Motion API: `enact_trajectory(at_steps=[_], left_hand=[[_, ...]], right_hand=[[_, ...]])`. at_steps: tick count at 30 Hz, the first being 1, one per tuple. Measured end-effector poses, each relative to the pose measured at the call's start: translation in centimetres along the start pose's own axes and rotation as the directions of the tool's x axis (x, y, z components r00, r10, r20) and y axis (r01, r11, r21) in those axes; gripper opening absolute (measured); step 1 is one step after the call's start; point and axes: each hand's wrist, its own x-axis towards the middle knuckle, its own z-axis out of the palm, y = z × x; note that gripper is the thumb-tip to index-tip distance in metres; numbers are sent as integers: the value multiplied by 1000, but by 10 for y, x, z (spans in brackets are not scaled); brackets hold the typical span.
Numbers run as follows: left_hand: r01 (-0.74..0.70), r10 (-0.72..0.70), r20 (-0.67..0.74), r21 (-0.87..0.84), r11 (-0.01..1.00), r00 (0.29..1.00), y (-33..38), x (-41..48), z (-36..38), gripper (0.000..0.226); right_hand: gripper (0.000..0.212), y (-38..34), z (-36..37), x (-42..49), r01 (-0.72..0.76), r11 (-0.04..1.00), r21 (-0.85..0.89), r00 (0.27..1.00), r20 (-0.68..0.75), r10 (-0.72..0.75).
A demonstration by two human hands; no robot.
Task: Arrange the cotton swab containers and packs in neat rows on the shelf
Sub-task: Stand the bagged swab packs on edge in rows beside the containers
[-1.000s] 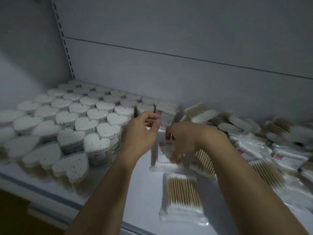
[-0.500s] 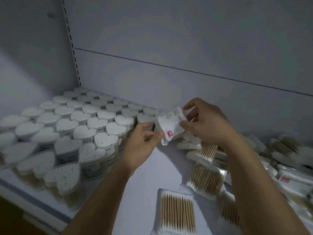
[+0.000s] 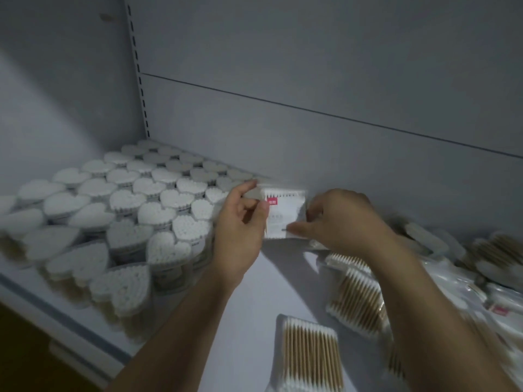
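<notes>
Holding one pack (image 3: 285, 213) upright between them, both hands worked at the back of the shelf (image 3: 268, 281), close to the back wall (image 3: 311, 137). The left hand (image 3: 240, 222) had its fingers (image 3: 250, 186) pinched on the pack's left edge; the right hand (image 3: 339, 219) gripped the right edge, thumb pressed on the lower corner and the other fingers curled behind. So both were clamped on the pack, neither nearer than the other.

The pack's broad face, with a red label at its upper left, looked out toward the front, and the row of cotton tips along its top suggested the swabs stood on end. It lay just right of the heart-shaped containers (image 3: 158, 210), which filled the left of the shelf in rows. Whether its lower edge touched the shelf could not be told.

The likely next move was to set it down, and that turned on keeping this face parallel to the wall and the left edge just beside the containers, starting a row running rightward. Loose packs (image 3: 356, 301) lay flat and jumbled to the right, below the right forearm, and one lay near the front edge (image 3: 308, 357), all unsorted.
</notes>
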Motion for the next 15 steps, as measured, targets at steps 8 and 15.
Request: enact_trajectory(at_steps=[8,15], left_hand=[[-187,158,103,426,885,982,-10,1,-7,27],[-174,-10,238,735,655,971,-22,-1,-8,25]], right_hand=[[37,-7,18,2,81,995,62,993,-95,-74],[17,2,28,16,27,986,-162,988,-147,-52]])
